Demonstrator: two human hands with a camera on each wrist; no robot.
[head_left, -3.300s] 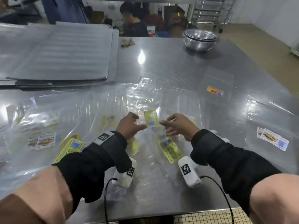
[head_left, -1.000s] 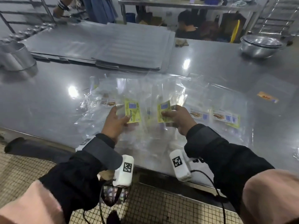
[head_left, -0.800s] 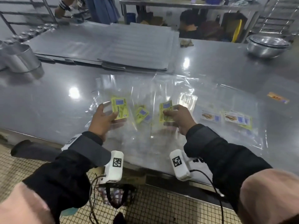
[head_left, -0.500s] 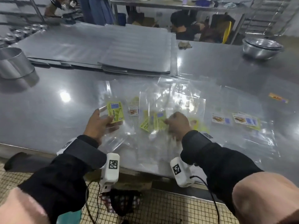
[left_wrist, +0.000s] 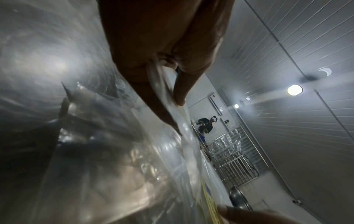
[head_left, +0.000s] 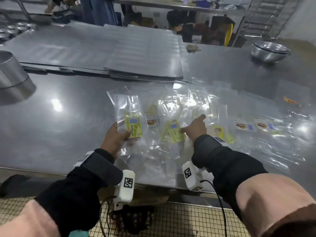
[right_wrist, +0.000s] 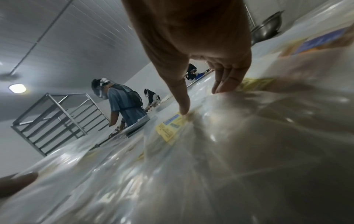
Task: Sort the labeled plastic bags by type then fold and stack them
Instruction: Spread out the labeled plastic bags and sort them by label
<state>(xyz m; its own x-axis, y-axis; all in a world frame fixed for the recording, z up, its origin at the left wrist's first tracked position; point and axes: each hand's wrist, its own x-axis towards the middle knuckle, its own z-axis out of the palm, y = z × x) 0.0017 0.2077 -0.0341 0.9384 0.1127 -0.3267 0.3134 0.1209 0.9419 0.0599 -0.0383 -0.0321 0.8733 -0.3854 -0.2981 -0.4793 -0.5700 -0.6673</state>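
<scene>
Clear plastic bags with printed labels lie spread over the steel table. My left hand pinches a clear bag with a green label, thumb on top; the left wrist view shows the plastic caught between thumb and fingers. My right hand lies with straight fingers on the pile, its thumb touching another green-labelled bag. In the right wrist view the fingertips press down on plastic beside a yellow-green label. Bags with photo labels lie to the right, one between my hands.
A stack of grey flat sheets covers the far left of the table. A metal cylinder stands at the left edge, and steel bowls sit far right. An orange-labelled bag lies apart on the right. People work at other tables behind.
My left hand has drawn the green-labelled bag leftward, away from the pile. My right hand has let go of its label and now lies flat on the pile.
</scene>
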